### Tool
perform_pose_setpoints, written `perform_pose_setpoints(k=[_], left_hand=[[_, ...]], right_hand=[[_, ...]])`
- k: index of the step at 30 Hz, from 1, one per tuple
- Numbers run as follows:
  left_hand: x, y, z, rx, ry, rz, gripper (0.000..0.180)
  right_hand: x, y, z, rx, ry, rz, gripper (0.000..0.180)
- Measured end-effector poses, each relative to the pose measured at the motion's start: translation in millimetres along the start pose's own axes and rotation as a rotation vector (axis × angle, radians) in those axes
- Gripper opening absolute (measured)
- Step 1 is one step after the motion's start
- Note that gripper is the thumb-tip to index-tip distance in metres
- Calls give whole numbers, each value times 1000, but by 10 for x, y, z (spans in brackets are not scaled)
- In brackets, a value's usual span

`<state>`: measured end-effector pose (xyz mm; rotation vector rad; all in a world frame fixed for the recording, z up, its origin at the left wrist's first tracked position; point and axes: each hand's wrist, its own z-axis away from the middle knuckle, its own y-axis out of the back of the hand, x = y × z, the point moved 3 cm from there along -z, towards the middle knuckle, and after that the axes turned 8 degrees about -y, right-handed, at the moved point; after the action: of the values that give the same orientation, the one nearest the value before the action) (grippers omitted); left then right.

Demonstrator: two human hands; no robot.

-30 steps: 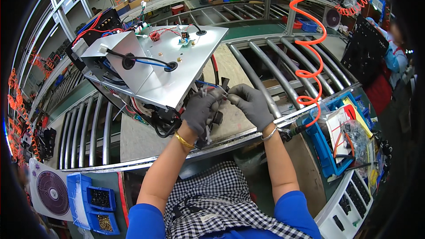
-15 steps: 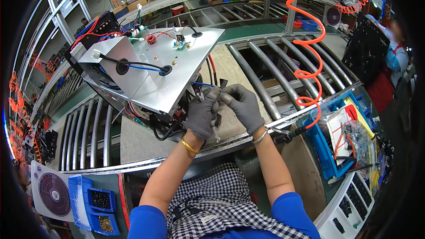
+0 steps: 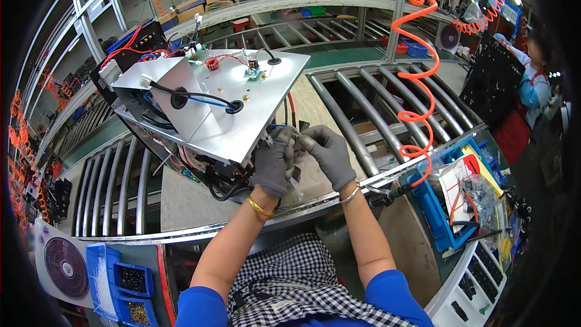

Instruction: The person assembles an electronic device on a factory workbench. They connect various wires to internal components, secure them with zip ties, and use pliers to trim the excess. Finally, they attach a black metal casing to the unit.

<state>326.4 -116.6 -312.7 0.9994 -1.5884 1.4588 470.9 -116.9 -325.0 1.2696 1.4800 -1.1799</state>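
Both my hands wear grey gloves and meet beside a sheet-metal equipment chassis [image 3: 227,127] with circuit parts on its top. My left hand [image 3: 273,160] is closed, with a thin blue wire [image 3: 277,125] running into its fingertips. A pale strip, perhaps a cable tie [image 3: 297,190], hangs below that hand. Thumb and fingers of my right hand [image 3: 331,156] pinch right against the left fingertips; what they hold is too small to make out. Black cables [image 3: 227,189] bunch under the metal plate, left of my hands. A red wire [image 3: 292,107] rises behind them.
The chassis rests on a board [image 3: 193,203] over a roller conveyor [image 3: 369,115]. An orange coiled air hose [image 3: 417,79] hangs at the right. Blue bins [image 3: 433,218] stand right; screw trays [image 3: 134,280] and a fan [image 3: 65,266] stand left. Another person [image 3: 535,82] carries a black panel [image 3: 493,72].
My hands stay together at the wire, with slight finger movement and the right hand a little lower. The view has shifted slightly. The other person at the right has turned somewhat.
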Motion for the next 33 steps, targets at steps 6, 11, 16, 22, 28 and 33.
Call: perform_pose_setpoints(k=[6, 11, 16, 22, 28, 33], left_hand=[[-122, 29, -48, 48, 1, 20, 19], [-32, 23, 32, -55, 79, 57, 18], [-77, 99, 8, -51, 49, -5, 22], [-97, 29, -24, -121, -247, -433, 30], [-14, -162, -48, 22, 43, -144, 32], [-98, -239, -181, 112, 90, 35, 31]], right_hand=[[-12, -73, -5, 8, 52, -7, 18], [18, -47, -42, -9, 43, 27, 16], [-39, -45, -32, -88, 34, 26, 18], [-145, -1, 13, 94, 328, 414, 17], [-256, -4, 4, 160, 548, 471, 13], [-268, -99, -70, 17, 251, -77, 17]])
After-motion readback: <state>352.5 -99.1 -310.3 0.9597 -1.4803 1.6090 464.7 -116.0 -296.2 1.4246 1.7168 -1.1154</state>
